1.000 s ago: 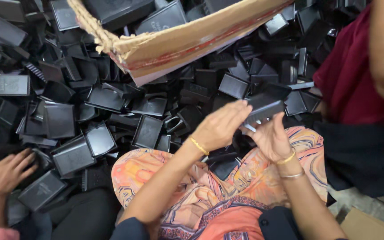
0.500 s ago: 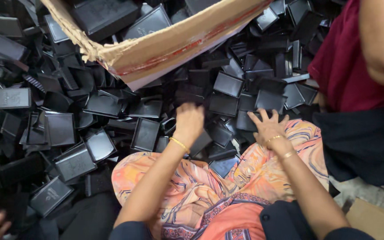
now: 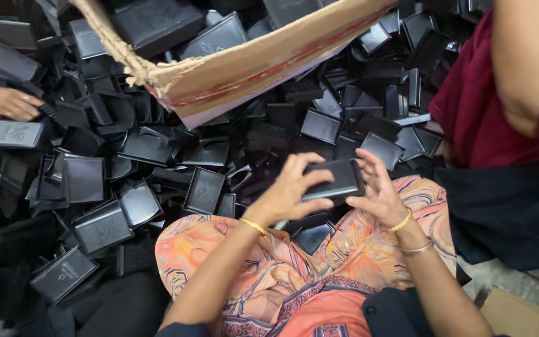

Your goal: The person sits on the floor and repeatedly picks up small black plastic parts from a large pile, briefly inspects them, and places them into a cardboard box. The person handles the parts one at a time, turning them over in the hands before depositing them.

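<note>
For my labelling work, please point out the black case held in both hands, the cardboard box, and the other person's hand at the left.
black case (image 3: 335, 180), head view, top face.
cardboard box (image 3: 269, 62), head view, side wall.
other person's hand (image 3: 7, 103), head view, back of hand.

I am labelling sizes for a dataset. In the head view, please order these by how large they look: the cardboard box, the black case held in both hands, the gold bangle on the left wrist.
1. cardboard box, though partly cut off
2. black case
3. gold bangle

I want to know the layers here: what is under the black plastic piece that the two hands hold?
Under the black plastic piece, between left hand and right hand, lie the patterned orange lap and another black piece. The held piece and hands cover what is directly below.
</note>
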### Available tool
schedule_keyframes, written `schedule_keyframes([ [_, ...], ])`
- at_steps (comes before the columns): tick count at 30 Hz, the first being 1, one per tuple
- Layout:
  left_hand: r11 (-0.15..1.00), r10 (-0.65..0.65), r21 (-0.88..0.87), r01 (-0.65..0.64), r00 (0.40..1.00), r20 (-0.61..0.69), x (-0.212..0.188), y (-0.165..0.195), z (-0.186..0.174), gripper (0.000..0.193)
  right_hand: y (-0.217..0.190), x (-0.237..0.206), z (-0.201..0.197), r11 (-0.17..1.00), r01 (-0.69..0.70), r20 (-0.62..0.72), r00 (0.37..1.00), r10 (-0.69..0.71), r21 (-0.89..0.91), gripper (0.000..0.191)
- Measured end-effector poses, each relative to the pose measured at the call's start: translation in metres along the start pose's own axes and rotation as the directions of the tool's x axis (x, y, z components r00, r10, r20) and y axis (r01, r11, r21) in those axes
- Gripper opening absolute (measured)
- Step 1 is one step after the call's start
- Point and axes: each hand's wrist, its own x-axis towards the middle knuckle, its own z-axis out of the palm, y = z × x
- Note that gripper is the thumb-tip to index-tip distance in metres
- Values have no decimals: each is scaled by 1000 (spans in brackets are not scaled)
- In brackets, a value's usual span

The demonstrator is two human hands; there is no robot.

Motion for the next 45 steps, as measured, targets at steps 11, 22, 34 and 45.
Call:
schedule_keyframes([
  [11, 984, 17, -171, -54, 977, -211, 2, 14, 20, 65, -4, 5, 17, 991, 92, -97, 992, -82, 94, 96],
  [22, 990, 65, 140, -29, 963, -262, 6, 11, 1, 62, 33, 13, 15, 993, 50, -284, 956, -80, -111, 55],
  [34, 996, 85, 27, -81, 930, -357, 6, 8, 1, 41, 77, -14, -11, 961, -28, -275, 960, -51, -275, 42],
  [45, 976, 197, 159, -150, 918, -343, 46, 39, -52, 35, 52, 17, -26, 978, 100, -179, 975, -134, -184, 66],
])
